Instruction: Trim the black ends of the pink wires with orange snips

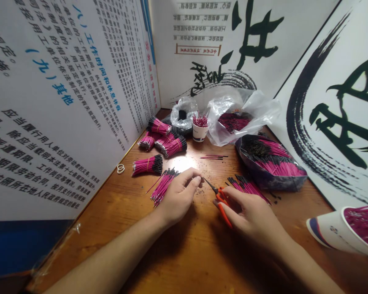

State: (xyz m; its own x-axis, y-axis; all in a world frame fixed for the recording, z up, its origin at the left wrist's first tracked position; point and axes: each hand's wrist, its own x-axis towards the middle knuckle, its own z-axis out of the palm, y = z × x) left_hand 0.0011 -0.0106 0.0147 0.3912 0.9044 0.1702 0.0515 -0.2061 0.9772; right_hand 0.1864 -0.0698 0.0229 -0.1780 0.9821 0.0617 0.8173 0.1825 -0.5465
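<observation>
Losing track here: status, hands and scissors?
Right hand gripping orange scissors. Left hand by their tips, hold unclear. Loose pink wires beside each hand; no obstruction apparent.

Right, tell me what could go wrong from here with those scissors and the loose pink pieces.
The slim-bladed, orange-handled scissors in the right hand point at the fingertips of the left hand, so a slip might nick them.

No band shows around the loose pile of thin pink, black-ended pieces beside the left hand; a nudge could scatter it.

The white paper cup full of pink pieces, near the right forearm, could perhaps be knocked by a careless elbow.
</observation>
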